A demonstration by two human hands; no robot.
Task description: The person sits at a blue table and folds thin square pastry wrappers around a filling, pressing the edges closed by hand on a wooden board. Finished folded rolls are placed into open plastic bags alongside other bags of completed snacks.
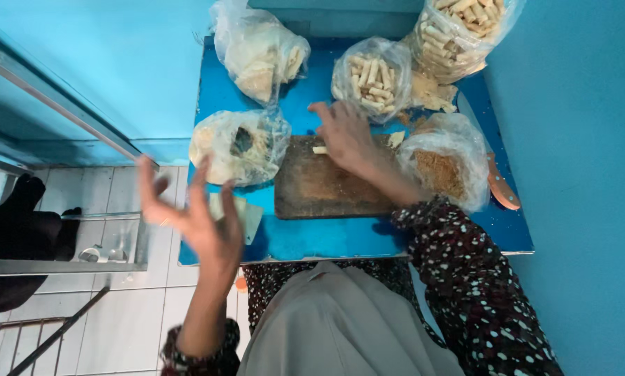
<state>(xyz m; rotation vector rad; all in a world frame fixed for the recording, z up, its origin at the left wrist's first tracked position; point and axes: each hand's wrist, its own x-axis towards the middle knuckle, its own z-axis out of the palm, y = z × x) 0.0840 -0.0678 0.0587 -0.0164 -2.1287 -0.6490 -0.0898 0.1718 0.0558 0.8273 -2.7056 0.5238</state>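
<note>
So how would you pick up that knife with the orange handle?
Take the knife by its orange handle, the end nearest the person. It lies along the right edge of the blue table, partly tucked behind the bag of brown crumbs, blade pointing away. Coming from the right, open side seems best, since the bag crowds the left.

Left hand [199,216] motion-blurred; top-right bag [459,31] cut by edge; knife [497,177] partly behind crumb bag [445,163].

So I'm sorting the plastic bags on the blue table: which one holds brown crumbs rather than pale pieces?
The bag of brown crumbs at the board's right end, beside the right hand. The other bags hold pale sticks or flat pale pieces.
</note>
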